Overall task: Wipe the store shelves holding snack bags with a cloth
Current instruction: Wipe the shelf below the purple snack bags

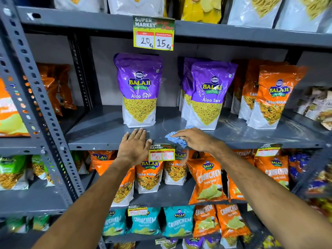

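Note:
A grey metal shelf (100, 130) runs across the middle of the view. On it stand two purple Aloo Sev bags (139, 88) and, to the right, orange Tikha Mitha bags (273, 97). My right hand (195, 139) presses a blue cloth (175, 138) flat on the shelf's front part, just in front of the right purple bag (208, 97). My left hand (134, 146) lies flat with its fingers apart on the shelf's front edge, below the left purple bag, and holds nothing.
A perforated grey upright (36, 97) stands at the left. Price tags (153, 33) hang from the shelf edges. Orange and teal Crunchem bags (208, 178) fill the lower shelves, and white and yellow bags (201, 8) the top one. More bags sit in the neighbouring bays.

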The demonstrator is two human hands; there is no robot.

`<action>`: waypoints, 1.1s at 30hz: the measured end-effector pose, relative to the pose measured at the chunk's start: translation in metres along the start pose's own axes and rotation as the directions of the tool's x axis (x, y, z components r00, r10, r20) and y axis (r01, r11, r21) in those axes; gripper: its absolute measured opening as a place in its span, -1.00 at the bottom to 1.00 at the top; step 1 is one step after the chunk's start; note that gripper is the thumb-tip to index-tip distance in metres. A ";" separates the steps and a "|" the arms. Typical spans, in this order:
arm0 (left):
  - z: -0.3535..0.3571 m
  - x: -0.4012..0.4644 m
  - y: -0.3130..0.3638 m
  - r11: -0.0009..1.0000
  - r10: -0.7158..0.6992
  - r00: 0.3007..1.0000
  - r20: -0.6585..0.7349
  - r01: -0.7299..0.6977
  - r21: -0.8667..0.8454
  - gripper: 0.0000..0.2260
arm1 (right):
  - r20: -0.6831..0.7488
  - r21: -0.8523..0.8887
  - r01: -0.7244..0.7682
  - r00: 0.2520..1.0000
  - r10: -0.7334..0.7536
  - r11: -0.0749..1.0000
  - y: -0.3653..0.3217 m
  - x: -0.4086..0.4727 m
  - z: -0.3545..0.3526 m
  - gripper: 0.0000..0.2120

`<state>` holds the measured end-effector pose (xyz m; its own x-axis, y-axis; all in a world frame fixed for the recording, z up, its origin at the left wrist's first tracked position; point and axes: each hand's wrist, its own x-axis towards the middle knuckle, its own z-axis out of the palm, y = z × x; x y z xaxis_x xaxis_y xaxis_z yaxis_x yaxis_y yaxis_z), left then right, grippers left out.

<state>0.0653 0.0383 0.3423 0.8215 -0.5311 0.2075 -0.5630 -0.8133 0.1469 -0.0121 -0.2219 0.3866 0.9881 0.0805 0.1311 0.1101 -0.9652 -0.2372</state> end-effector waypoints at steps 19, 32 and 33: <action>0.010 0.008 -0.004 1.000 0.009 0.997 -0.076 -0.009 0.012 -0.22 | -0.143 -0.082 -0.389 0.916 0.375 0.918 -0.035 0.178 -0.018 -0.68; 0.010 0.007 -0.003 0.999 0.018 0.997 -0.081 -0.016 0.030 -0.33 | -0.079 -0.220 -0.351 0.936 0.342 0.910 -0.021 0.181 0.004 -0.68; 0.010 0.007 -0.003 0.999 0.017 0.997 -0.076 -0.015 0.031 -0.33 | -0.082 -0.209 -0.344 0.939 0.334 0.915 -0.022 0.176 0.005 -0.69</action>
<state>0.0731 0.0346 0.3339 0.8023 -0.5258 0.2826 -0.5723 -0.8121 0.1140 0.1599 -0.1858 0.4103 0.9558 -0.2674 0.1224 -0.2616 -0.9632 -0.0614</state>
